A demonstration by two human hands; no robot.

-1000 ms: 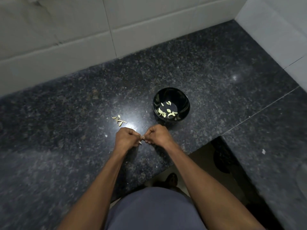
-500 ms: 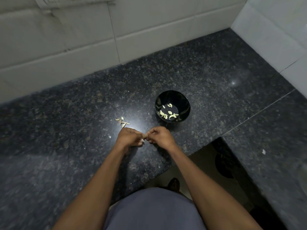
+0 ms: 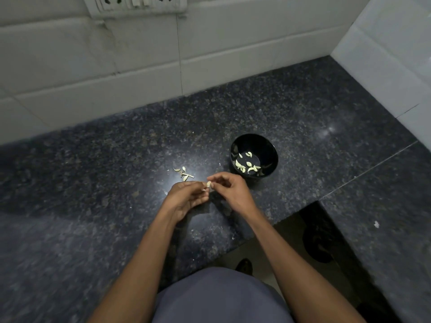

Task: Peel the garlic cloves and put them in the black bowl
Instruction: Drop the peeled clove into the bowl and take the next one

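You are holding a garlic clove (image 3: 209, 184) between both hands, above the countertop (image 3: 303, 117) close to its front edge. Your left hand (image 3: 186, 198) is lying palm-up, fingers loosely curled, fingertips pinching the clove's lower end. Your right hand (image 3: 229, 190) is pinching its upper end between thumb and forefinger, the other fingers curled. How much skin is clinging to the clove is too small to tell.

Just beyond your left hand, a small scatter of garlic peels (image 3: 184, 173) is lying on the dark speckled stone, with a few paler flecks around it. Nothing is standing between your hands and the black bowl (image 3: 254, 157), which is sitting just beyond your right hand, well apart from the back edge. Inside it, several peeled cloves (image 3: 245, 165) are lying loose on the bottom.

Behind, a tiled wall (image 3: 140, 78) is rising from the back edge, with a switch plate (image 3: 135, 5) at the top.
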